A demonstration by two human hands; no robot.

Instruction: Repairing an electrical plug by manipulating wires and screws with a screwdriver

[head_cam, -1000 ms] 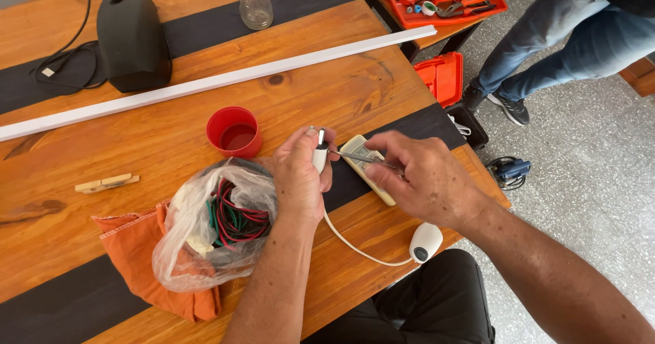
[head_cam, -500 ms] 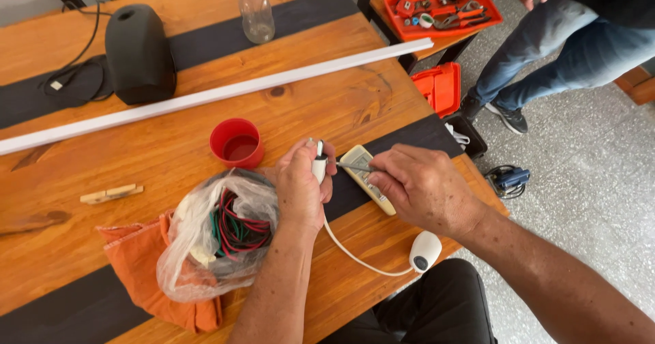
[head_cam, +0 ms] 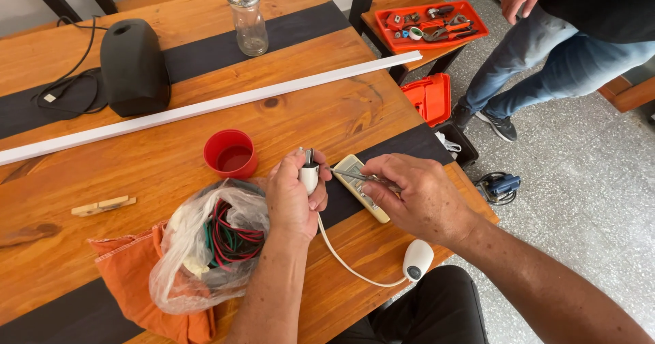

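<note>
My left hand (head_cam: 293, 197) grips a small white electrical plug (head_cam: 309, 175) upright above the wooden table (head_cam: 164, 146). A white cord (head_cam: 341, 259) runs from the plug down to a white inline switch (head_cam: 417, 259) at the table's front edge. My right hand (head_cam: 416, 194) holds a thin screwdriver (head_cam: 348, 174), its tip pointing at the plug. Under my right hand lies a beige rectangular block (head_cam: 361, 187) on the table's dark stripe.
A clear bag of coloured wires (head_cam: 211, 242) rests on an orange cloth (head_cam: 129, 276). Around it are a red cup (head_cam: 230, 154), a wooden clothespin (head_cam: 102, 205), a long white conduit strip (head_cam: 205, 105), a black speaker (head_cam: 133, 68) and a bottle (head_cam: 247, 17). Another person (head_cam: 566, 51) stands by a red tool tray (head_cam: 433, 23).
My right hand has lifted off the beige block and brought the screwdriver's tip up toward the plug. My left hand keeps its grip on the plug.
</note>
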